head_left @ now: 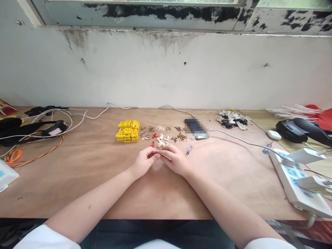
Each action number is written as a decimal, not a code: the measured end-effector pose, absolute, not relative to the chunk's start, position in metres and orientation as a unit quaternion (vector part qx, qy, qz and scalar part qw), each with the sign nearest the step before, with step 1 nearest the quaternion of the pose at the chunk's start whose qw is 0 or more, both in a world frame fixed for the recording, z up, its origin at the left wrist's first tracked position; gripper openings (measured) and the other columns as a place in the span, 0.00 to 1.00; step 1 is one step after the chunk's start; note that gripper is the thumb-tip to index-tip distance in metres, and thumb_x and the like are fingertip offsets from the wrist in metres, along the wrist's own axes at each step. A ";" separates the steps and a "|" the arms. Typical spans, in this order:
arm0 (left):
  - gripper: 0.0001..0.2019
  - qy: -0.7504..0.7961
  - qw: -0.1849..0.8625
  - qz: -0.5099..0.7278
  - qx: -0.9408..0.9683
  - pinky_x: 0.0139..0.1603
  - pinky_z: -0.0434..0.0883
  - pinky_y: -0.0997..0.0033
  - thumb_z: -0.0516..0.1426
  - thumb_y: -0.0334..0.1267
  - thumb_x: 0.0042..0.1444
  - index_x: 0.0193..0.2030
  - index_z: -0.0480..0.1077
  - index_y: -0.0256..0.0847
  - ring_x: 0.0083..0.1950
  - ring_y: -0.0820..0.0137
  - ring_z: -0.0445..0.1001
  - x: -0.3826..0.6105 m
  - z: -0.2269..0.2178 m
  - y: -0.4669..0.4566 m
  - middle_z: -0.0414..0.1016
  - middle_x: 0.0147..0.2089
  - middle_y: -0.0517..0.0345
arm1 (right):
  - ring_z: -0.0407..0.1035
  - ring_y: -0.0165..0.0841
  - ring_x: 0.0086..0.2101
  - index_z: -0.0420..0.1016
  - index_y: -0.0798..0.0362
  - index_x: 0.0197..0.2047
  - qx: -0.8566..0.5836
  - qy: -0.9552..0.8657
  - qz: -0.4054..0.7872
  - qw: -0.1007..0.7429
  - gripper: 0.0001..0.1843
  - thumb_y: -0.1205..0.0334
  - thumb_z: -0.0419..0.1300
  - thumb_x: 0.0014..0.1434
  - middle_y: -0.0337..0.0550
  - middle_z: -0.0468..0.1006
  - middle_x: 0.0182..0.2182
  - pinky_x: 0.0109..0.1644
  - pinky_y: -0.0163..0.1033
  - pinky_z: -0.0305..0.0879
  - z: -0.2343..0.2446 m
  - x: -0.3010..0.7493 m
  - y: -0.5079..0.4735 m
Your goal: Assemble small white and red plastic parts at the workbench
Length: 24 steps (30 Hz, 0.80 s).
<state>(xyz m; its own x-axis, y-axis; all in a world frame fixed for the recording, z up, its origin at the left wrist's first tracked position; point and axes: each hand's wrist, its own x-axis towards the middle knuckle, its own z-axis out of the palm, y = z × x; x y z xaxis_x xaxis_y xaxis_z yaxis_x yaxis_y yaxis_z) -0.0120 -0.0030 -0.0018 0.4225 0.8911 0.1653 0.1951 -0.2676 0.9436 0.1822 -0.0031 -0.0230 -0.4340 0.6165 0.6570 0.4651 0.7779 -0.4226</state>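
My left hand (145, 159) and my right hand (174, 158) meet at the fingertips over the wooden table, fingers bent and closed. Whatever they pinch between them, if anything, is hidden or too small to make out. Just beyond the fingers lie small white plastic parts (162, 141) and red pieces (153, 144). To the left is a stack of yellow plastic housings (127, 131). Tiny metal pins (145, 135), dark screws (174, 139) and brass pieces (182, 137) sit in small heaps. A small screwdriver (189, 150) rests right of my right hand.
A blurred phone (196, 128) lies behind the screwdriver. Black and white parts (232, 119) are heaped at back right. On the right are a white power strip (298, 180) with plugs and another screwdriver (267, 148); cables and a black headset (52, 129) occupy the left.
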 end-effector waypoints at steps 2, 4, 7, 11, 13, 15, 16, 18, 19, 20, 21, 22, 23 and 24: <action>0.14 0.384 0.429 0.372 0.728 0.44 0.71 0.66 0.55 0.46 0.64 0.44 0.76 0.40 0.42 0.66 0.73 -0.014 -0.004 -0.001 0.74 0.41 0.52 | 0.70 0.36 0.41 0.75 0.45 0.52 -0.325 -0.841 0.077 0.426 0.13 0.63 0.57 0.66 0.46 0.75 0.42 0.44 0.43 0.70 -0.026 0.185 0.002; 0.14 0.389 0.365 0.377 0.757 0.42 0.71 0.67 0.54 0.45 0.65 0.48 0.76 0.41 0.41 0.67 0.73 -0.018 -0.006 0.003 0.73 0.42 0.52 | 0.70 0.36 0.42 0.76 0.46 0.49 -0.353 -0.825 0.065 0.437 0.11 0.63 0.58 0.65 0.46 0.76 0.43 0.46 0.44 0.69 -0.028 0.195 0.009; 0.14 0.425 0.224 0.387 0.787 0.47 0.70 0.65 0.54 0.43 0.65 0.53 0.73 0.43 0.46 0.66 0.72 -0.030 -0.009 0.010 0.72 0.46 0.52 | 0.69 0.38 0.42 0.76 0.49 0.44 -0.465 -0.756 0.023 0.461 0.08 0.61 0.57 0.65 0.48 0.76 0.41 0.48 0.45 0.67 -0.034 0.229 0.027; 0.21 0.488 0.080 0.327 0.806 0.58 0.65 0.56 0.60 0.44 0.59 0.59 0.69 0.46 0.55 0.59 0.67 -0.047 -0.013 0.022 0.69 0.51 0.51 | 0.67 0.40 0.41 0.76 0.52 0.39 -0.629 -0.642 -0.055 0.434 0.11 0.57 0.55 0.64 0.49 0.75 0.37 0.48 0.45 0.64 -0.048 0.288 0.054; 0.24 0.514 0.057 0.286 0.807 0.57 0.65 0.55 0.62 0.46 0.57 0.59 0.68 0.48 0.55 0.57 0.65 -0.052 -0.016 0.027 0.68 0.52 0.51 | 0.66 0.41 0.41 0.76 0.53 0.37 -0.682 -0.608 -0.076 0.399 0.11 0.55 0.56 0.61 0.49 0.74 0.36 0.48 0.45 0.61 -0.057 0.308 0.063; 0.24 0.530 0.051 0.258 0.806 0.56 0.65 0.55 0.61 0.48 0.56 0.59 0.68 0.48 0.55 0.56 0.65 -0.054 -0.020 0.030 0.68 0.52 0.51 | 0.64 0.42 0.41 0.77 0.52 0.36 -0.720 -0.577 -0.099 0.373 0.12 0.54 0.57 0.59 0.50 0.73 0.37 0.49 0.46 0.59 -0.064 0.316 0.068; 0.23 0.535 0.050 0.249 0.806 0.55 0.65 0.55 0.60 0.49 0.57 0.58 0.68 0.48 0.55 0.56 0.65 -0.054 -0.021 0.031 0.68 0.52 0.51 | 0.63 0.43 0.42 0.78 0.51 0.36 -0.729 -0.568 -0.108 0.367 0.11 0.54 0.57 0.58 0.50 0.73 0.38 0.49 0.46 0.58 -0.067 0.316 0.069; 0.22 0.542 0.047 0.238 0.804 0.55 0.64 0.56 0.59 0.51 0.59 0.58 0.68 0.48 0.55 0.56 0.65 -0.054 -0.024 0.034 0.67 0.52 0.51 | 0.62 0.44 0.45 0.78 0.50 0.36 -0.729 -0.568 -0.115 0.364 0.11 0.55 0.57 0.58 0.50 0.74 0.41 0.50 0.47 0.56 -0.070 0.313 0.069; 0.22 0.546 0.045 0.236 0.803 0.55 0.64 0.56 0.58 0.52 0.59 0.58 0.68 0.48 0.55 0.56 0.65 -0.054 -0.024 0.035 0.67 0.52 0.51 | 0.61 0.44 0.46 0.79 0.50 0.37 -0.723 -0.575 -0.113 0.366 0.11 0.56 0.56 0.59 0.50 0.75 0.43 0.51 0.47 0.55 -0.071 0.311 0.069; 0.22 0.549 0.043 0.234 0.801 0.54 0.64 0.57 0.59 0.53 0.59 0.57 0.68 0.48 0.55 0.56 0.65 -0.053 -0.025 0.036 0.68 0.52 0.51 | 0.61 0.45 0.48 0.79 0.49 0.38 -0.716 -0.584 -0.109 0.367 0.11 0.57 0.56 0.59 0.49 0.75 0.44 0.52 0.47 0.55 -0.071 0.309 0.069; 0.23 0.552 0.040 0.233 0.800 0.54 0.64 0.57 0.59 0.53 0.58 0.57 0.68 0.48 0.55 0.56 0.64 -0.053 -0.025 0.038 0.68 0.52 0.51 | 0.61 0.45 0.48 0.79 0.49 0.39 -0.708 -0.595 -0.103 0.365 0.12 0.57 0.55 0.60 0.49 0.76 0.45 0.52 0.47 0.55 -0.071 0.307 0.069; 0.24 0.555 0.036 0.233 0.798 0.54 0.64 0.57 0.60 0.54 0.57 0.57 0.69 0.48 0.55 0.56 0.64 -0.052 -0.025 0.040 0.68 0.52 0.51 | 0.61 0.44 0.49 0.79 0.49 0.40 -0.702 -0.605 -0.097 0.363 0.12 0.58 0.55 0.60 0.49 0.77 0.45 0.53 0.47 0.55 -0.070 0.305 0.069; 0.24 0.558 0.032 0.233 0.796 0.54 0.64 0.57 0.61 0.54 0.56 0.57 0.69 0.48 0.55 0.56 0.64 -0.052 -0.024 0.042 0.68 0.52 0.51 | 0.62 0.44 0.49 0.79 0.49 0.40 -0.696 -0.615 -0.090 0.360 0.12 0.58 0.55 0.61 0.48 0.77 0.45 0.53 0.47 0.55 -0.069 0.304 0.069; 0.25 0.560 0.027 0.233 0.794 0.54 0.64 0.57 0.61 0.54 0.55 0.57 0.69 0.47 0.55 0.56 0.64 -0.051 -0.024 0.044 0.68 0.52 0.50 | 0.62 0.44 0.49 0.79 0.49 0.40 -0.690 -0.625 -0.084 0.357 0.12 0.58 0.55 0.61 0.48 0.78 0.45 0.53 0.47 0.56 -0.068 0.303 0.070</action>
